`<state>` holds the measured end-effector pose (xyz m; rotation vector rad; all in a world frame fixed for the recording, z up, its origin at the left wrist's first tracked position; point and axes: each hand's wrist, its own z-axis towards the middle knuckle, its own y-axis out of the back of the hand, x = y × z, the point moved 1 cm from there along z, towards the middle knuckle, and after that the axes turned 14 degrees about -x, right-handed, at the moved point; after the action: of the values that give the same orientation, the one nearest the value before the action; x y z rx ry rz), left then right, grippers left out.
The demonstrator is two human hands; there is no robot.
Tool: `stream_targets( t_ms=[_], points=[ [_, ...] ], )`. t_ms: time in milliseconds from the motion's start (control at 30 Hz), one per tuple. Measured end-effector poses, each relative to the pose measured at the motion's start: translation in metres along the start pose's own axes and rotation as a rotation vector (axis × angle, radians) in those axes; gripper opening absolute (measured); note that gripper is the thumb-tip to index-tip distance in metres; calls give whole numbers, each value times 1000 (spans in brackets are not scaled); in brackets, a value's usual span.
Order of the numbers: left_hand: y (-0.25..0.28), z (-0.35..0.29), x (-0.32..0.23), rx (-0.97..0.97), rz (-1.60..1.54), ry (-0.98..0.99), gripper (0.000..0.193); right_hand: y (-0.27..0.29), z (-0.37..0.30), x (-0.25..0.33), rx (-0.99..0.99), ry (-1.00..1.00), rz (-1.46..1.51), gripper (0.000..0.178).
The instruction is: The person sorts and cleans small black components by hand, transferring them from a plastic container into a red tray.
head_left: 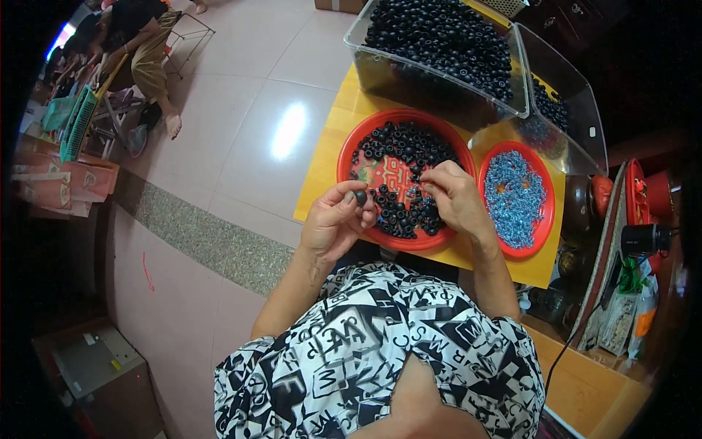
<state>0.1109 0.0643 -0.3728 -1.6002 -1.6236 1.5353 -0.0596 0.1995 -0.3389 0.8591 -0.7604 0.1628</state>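
Observation:
My left hand [335, 218] is closed around a small round black plastic piece [360, 197], held between thumb and fingers at the left rim of a round red tray [349, 139]. Over the tray's right side, my right hand [457, 196] has its fingers pinched together; whatever lies between the tips is too small to make out. Many black hollow plastic pieces [409, 139] lie in the tray, in a far heap and a near heap, with the patterned red bottom showing between. Beside my right wrist, an oval red tray [546, 219] holds small silvery-blue metal parts [514, 197].
Both trays stand on a yellow tabletop [322, 175]. Behind them is a clear plastic bin [439, 72] heaped with black pieces; a second clear bin [585, 146] stands to its right. A cluttered shelf [621, 307] is at right. Another person [150, 51] sits far left.

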Motion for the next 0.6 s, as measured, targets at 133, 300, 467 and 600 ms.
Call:
stream_targets(
  t_ms=[133,300,467,600],
  points=[
    [-2,0,4,92,-102,63,20,3,-5,15,-48,-163,277,12],
    [-5,-2,10,145,-96,72,20,4,-15,37,-27,-540,633,11],
    [-9,-6,11,167,-113,123,22,4,-24,45,-23,-530,717,12],
    [-11,-9,13,190,-134,127,24,6,-28,50,-46,-494,671,12]
  ],
)
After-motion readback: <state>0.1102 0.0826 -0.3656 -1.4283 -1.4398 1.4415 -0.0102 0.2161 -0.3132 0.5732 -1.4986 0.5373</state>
